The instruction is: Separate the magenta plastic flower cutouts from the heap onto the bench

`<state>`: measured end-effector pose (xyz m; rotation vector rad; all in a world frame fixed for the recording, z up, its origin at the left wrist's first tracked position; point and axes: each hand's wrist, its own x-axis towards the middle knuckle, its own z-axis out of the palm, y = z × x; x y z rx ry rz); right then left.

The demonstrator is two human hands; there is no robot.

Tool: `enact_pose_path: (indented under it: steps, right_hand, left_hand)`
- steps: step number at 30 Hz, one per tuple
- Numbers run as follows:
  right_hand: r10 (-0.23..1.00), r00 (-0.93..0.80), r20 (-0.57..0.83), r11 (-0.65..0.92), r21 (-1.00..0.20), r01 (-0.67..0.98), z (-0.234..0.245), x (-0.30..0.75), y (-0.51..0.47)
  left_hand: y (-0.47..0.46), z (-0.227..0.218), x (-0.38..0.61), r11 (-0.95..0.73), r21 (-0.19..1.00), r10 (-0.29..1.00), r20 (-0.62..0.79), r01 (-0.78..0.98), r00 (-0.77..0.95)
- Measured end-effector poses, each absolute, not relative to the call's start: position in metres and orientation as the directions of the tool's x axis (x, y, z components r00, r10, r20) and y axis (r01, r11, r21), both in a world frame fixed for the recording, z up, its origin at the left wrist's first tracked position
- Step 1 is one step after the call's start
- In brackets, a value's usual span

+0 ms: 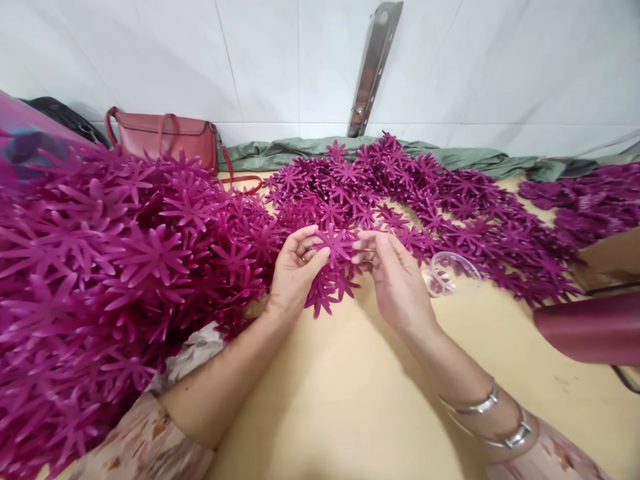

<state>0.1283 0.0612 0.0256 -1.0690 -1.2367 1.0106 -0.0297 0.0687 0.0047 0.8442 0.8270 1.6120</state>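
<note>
Nearest the camera, 2 patterned sleeves (145,447) are seen, and 2 silver bands (487,402) are worn on the right forearm. Bare table (320,413) is left between the arms, presumably so that room is kept for the hands. The left side is filled by a large heap of purple flowers (155,257), probably massed there to be within easy reach.

Ahead, 1 purple flower (331,245) is held flat between the hands, above the table and just in front of the far pile, perhaps so that its petals can be got at from both sides. It is pinched by the left hand (295,270), thumb on top, fingers curled beneath. The right hand (397,277) is half closed, its fingertips brought to the petals; whether a petal is gripped cannot be told.

Beyond, a clear plastic tub (454,272) is set beside the far pile (350,177). A red handbag (163,139) is stood near the wall (265,60), seemingly out of the way.
</note>
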Motion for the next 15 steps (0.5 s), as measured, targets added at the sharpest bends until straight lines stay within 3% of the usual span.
enact_pose_path:
  steps: [3,7,9,15]
  right_hand:
    - [0.899,0.161,0.407,0.381,-0.909,0.167,0.0262,0.1229,0.0562]
    - [0.774,0.023,0.633,0.566,-0.708,0.421,0.0256,0.1236,0.0537]
    - [0.773,-0.016,0.634,0.574,-0.689,0.442,0.0243,0.1250,0.0547]
    - [0.885,0.019,0.466,0.438,-0.844,0.309,0.0201,0.1260,0.0556]
  left_hand:
    - [0.0670,0.0042,-0.0278,-0.153,0.842,0.982,0.068,-0.518,-0.178]
    - [0.0646,0.0065,-0.0262,-0.108,0.833,0.991,0.043,-0.542,-0.130]
    - [0.0629,0.0077,-0.0256,-0.089,0.834,0.995,0.051,-0.544,-0.085]
    - [0.0591,0.0089,-0.0230,0.015,0.840,1.000,-0.014,-0.542,0.006]
